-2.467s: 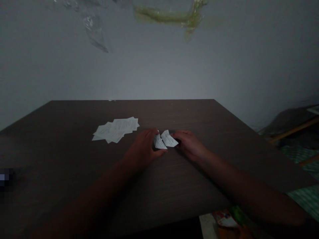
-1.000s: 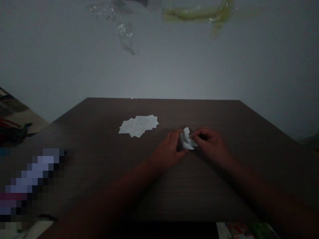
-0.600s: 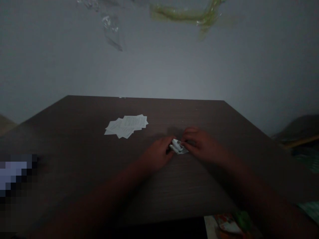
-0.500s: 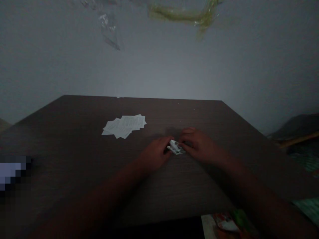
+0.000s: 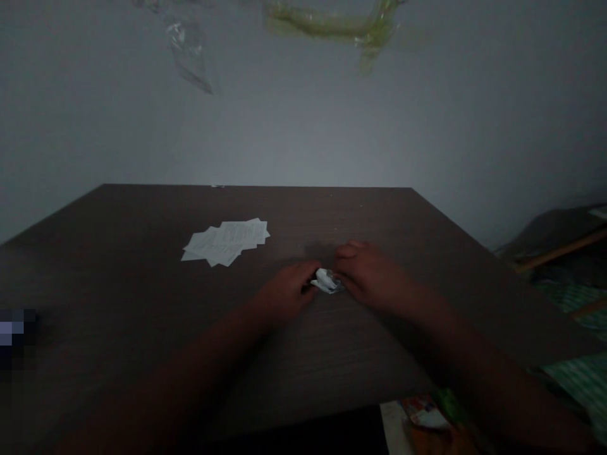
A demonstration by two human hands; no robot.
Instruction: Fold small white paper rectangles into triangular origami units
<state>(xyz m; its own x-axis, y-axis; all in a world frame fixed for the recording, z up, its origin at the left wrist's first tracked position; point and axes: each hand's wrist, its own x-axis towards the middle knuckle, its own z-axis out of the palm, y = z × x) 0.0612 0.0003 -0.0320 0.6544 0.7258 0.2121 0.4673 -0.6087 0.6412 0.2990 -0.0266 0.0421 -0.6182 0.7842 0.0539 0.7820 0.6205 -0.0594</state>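
Note:
A small folded piece of white paper (image 5: 326, 280) lies on the dark wooden table (image 5: 142, 303), pinched between both hands. My left hand (image 5: 287, 292) presses on its left side with curled fingers. On the paper's right side my right hand (image 5: 367, 273) closes its fingers over it. Most of the paper is hidden under the fingers. A loose pile of white printed paper slips (image 5: 225, 241) rests further back and to the left, apart from both hands.
A pale wall (image 5: 303, 139) rises behind the table, with clear plastic and a greenish strip (image 5: 327, 22) stuck near its top. Colourful packaging (image 5: 427, 417) lies below the table's front right corner. Green patterned cloth (image 5: 578, 373) and wooden bars show at the right.
The paper was open in two flaps between my hands; now it is folded into a much smaller wad, and both hands have closed in tighter and lower on the table.

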